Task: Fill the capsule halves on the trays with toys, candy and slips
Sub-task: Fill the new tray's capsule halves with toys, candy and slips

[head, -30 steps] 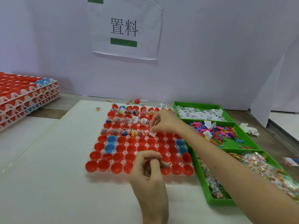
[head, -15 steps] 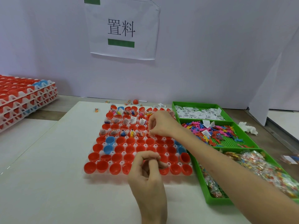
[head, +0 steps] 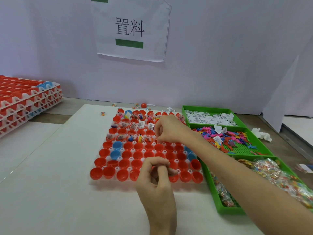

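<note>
A white tray (head: 118, 168) of red and a few blue capsule halves lies in the middle of the table. Its far rows hold slips, candy and toys; the near rows are bare cups. My right hand (head: 169, 129) reaches in from the right, fingertips pinched low over a cup in the fourth row; what they pinch is hidden. My left hand (head: 155, 184) hovers over the tray's near edge, fingers curled against the thumb, with nothing visible in them. The green tray (head: 210, 197) at the right holds white slips (head: 210, 118), coloured toys (head: 228, 138) and wrapped candy (head: 274, 172).
A stack of filled capsule trays (head: 28, 102) stands at the far left. A loose red capsule (head: 143, 105) and a few candies lie behind the tray by the wall. A crumpled white tissue (head: 261, 135) lies right of the green tray.
My right hand has dropped slightly toward the fourth row; the white slip seen under its fingers a second ago no longer shows. My left hand has barely moved.
</note>
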### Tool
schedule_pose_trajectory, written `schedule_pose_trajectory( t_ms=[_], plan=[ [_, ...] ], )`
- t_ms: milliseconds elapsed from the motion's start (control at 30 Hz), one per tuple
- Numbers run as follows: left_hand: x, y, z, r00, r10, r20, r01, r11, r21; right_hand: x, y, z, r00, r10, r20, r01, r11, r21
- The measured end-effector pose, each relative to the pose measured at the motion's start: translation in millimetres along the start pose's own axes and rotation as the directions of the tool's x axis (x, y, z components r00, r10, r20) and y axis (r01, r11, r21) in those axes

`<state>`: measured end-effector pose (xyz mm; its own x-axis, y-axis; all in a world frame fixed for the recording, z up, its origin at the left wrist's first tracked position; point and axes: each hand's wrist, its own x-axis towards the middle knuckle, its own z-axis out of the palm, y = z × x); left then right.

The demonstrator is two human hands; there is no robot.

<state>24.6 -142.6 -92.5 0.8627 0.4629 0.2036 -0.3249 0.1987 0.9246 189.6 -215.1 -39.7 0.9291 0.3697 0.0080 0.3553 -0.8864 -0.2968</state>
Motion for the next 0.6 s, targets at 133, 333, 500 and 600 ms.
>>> schedule_pose_trajectory(
  t_ms=[133,333,500,600],
  plan=[
    [0.0,0.2,0.2,1.0,0.002,0.007,-0.002,1.0,-0.002,1.2,-0.5,2.6,1.0,-0.016,0.004,0.016,1.0,-0.011],
    [-0.2,0.2,-0.8,1.0,-0.005,0.007,0.005,1.0,-0.006,6.4,0.8,5.6,0.998,-0.047,0.034,0.049,0.997,-0.055],
    [-0.5,0.5,-0.5,1.0,-0.01,0.007,0.01,1.0,0.0,7.6,6.2,9.8,0.998,-0.062,0.026,0.064,0.995,-0.081],
    [-0.7,1.1,-0.7,1.0,-0.01,0.006,0.01,1.0,0.001,8.9,9.5,10.0,0.997,-0.067,0.036,0.07,0.994,-0.084]
  ],
)
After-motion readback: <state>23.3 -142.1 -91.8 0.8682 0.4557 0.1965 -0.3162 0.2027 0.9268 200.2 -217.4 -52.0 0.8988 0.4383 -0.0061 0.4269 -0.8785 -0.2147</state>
